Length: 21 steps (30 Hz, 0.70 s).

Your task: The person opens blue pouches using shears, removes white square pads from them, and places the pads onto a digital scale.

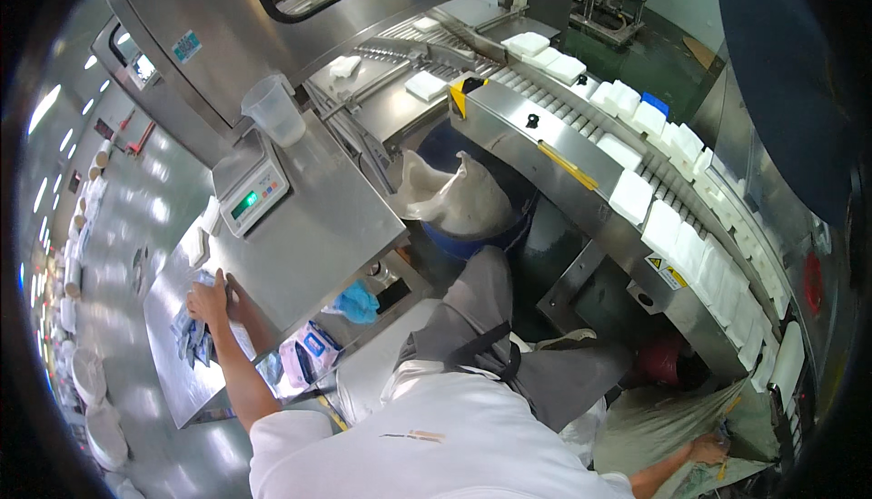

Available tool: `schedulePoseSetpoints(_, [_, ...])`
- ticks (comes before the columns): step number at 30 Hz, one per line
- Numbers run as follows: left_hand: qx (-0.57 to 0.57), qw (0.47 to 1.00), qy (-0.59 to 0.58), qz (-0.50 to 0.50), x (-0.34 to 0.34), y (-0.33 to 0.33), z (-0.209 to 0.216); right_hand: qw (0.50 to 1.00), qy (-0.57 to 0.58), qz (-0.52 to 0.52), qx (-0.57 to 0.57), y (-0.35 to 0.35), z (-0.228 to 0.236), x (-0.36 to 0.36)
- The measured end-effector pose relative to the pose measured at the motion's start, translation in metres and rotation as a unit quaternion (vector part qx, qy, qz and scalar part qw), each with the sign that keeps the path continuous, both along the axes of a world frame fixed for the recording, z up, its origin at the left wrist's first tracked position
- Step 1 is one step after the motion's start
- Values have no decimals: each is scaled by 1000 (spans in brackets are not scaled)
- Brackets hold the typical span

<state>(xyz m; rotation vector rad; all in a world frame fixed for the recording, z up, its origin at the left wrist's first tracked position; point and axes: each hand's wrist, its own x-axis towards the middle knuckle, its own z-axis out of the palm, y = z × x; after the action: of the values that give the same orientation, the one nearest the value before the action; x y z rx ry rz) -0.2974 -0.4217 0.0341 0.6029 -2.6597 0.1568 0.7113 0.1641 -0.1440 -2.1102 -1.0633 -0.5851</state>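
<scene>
At the left end of the steel table [322, 217], my left hand [208, 299] is closed on crumpled blue-and-white film [189, 337], which lies partly under it. The fingertips are partly hidden. Stacked white pads [194, 246] lie just beyond that hand, next to a digital scale [254, 192]. Far to the lower right, my right hand [708, 450] grips the upper edge of a greenish woven sack [658, 422]. Little of its fingers shows.
A roller conveyor [563, 110] curves along the right, carrying several white packs [630, 196]. A clear plastic jug [274, 110] stands behind the scale. Between table and conveyor sits a lined blue bin [472, 243]. A pink-and-white package [309, 354] and blue crumpled plastic [356, 302] lie below the tabletop.
</scene>
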Motion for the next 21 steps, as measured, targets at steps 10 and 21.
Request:
schedulePoseSetpoints(10, [66, 971, 49, -223, -20, -12, -32, 954, 42, 289, 63, -41, -6, -276])
schedulePoseSetpoints(21, [214, 930, 129, -270, 3, 37, -40, 857, 115, 502, 29, -43, 15, -396])
